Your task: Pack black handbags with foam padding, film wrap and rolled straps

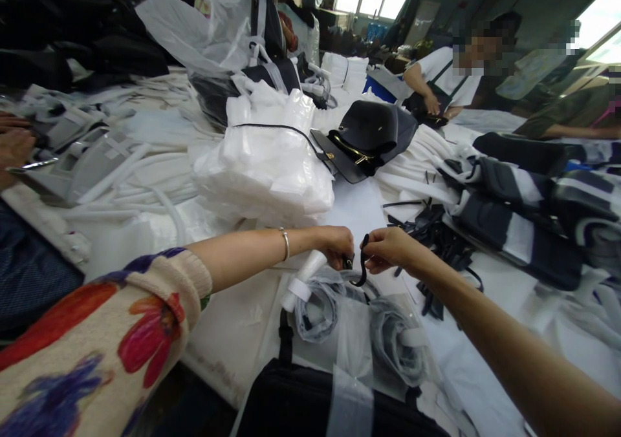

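Observation:
My right hand (388, 248) pinches a short, narrow black strap (363, 266), whose curved lower end hangs down. Close beside it, my left hand (338, 243) is closed on a small black piece with a metal buckle (347, 262); whether it joins the strap I cannot tell. Below both hands are two coiled straps (315, 311) wrapped in clear plastic. Nearest me lies a black bag (286, 401) with a translucent white strip (350, 401) across it. Part of a white foam roll (310, 266) rests by my left wrist.
A tied stack of white plastic bags (264, 172) stands ahead, with a black leather bag (371, 136) beside it. Loose black straps (436, 249) lie at right, near several wrapped black bags (514, 230). A co-worker (439, 78) handles a bag across the table; another person's hand (17, 143) shows at left.

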The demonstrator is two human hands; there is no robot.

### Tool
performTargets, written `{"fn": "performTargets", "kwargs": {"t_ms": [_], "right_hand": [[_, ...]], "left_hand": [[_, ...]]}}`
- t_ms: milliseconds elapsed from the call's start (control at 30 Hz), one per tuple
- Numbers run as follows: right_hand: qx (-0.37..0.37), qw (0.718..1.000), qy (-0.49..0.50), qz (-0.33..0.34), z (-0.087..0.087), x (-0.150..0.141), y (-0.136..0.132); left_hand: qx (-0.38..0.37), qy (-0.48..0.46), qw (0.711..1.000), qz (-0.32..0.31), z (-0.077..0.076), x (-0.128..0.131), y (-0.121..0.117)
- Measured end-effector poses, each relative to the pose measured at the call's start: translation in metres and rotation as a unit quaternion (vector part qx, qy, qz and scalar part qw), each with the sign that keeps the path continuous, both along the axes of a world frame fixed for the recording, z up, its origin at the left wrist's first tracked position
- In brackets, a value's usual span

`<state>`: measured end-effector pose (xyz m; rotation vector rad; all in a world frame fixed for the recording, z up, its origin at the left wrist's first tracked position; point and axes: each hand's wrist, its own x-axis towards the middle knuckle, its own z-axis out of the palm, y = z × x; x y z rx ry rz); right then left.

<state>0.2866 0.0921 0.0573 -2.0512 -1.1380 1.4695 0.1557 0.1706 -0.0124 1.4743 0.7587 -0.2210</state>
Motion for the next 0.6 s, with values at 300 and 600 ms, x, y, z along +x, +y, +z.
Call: {"fn": "performTargets", "kwargs": {"t_ms": [300, 600], "right_hand": [[0.001, 1.0, 0.018, -0.002, -0.004, 0.001, 0.0], [0.119, 0.992, 0.046, -0.019, 0.011, 0.014, -0.023]], "left_hand": [[0.003, -0.039, 0.998, 0.054, 0.005, 0.003, -0.004], [-0.012, -0.132, 0.99, 0.046, 0.036, -0.025, -0.004]]}}
